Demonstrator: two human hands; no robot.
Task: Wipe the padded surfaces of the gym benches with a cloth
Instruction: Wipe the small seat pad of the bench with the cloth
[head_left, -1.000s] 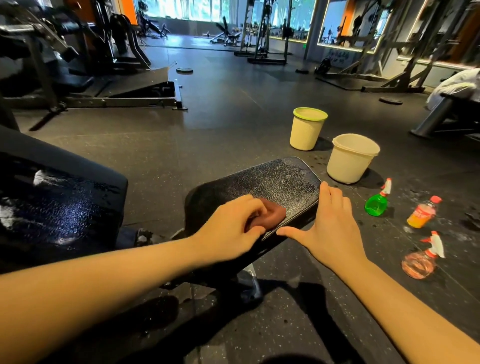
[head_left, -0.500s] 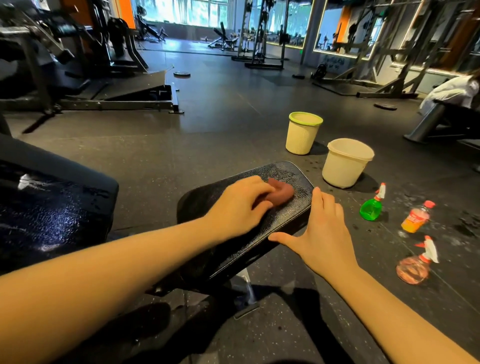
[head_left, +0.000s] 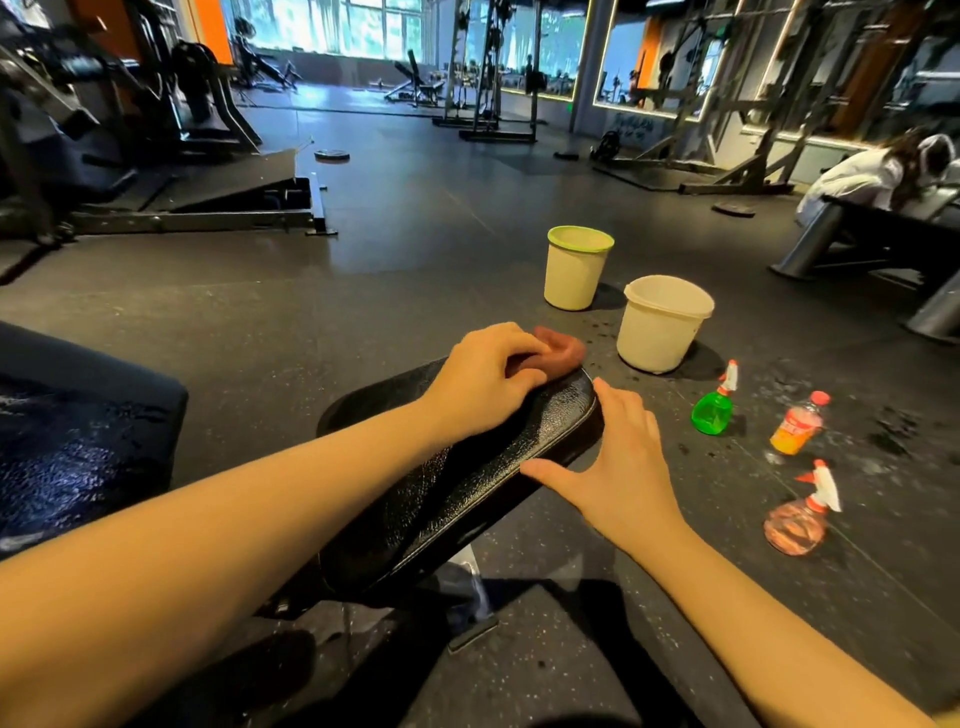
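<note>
Crumpled reddish-brown cloth (head_left: 563, 351), grasped in curled left hand (head_left: 488, 379), now reaches far end of black padded bench seat (head_left: 467, 488), up from near edge, stroke likely complete; right hand (head_left: 618, 462) flat, fingers straight, bracing.

Left hand (head_left: 483, 382) presses cloth (head_left: 558, 351) on bench pad (head_left: 467, 488).

The black bench pad (head_left: 467, 488) bears a brown cloth (head_left: 563, 349) at its far end.

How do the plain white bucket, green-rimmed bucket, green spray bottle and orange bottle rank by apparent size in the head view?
1. plain white bucket
2. green-rimmed bucket, though it stands farther off, so the gap is unsure
3. green spray bottle and orange bottle look alike; no ranking between them
</note>
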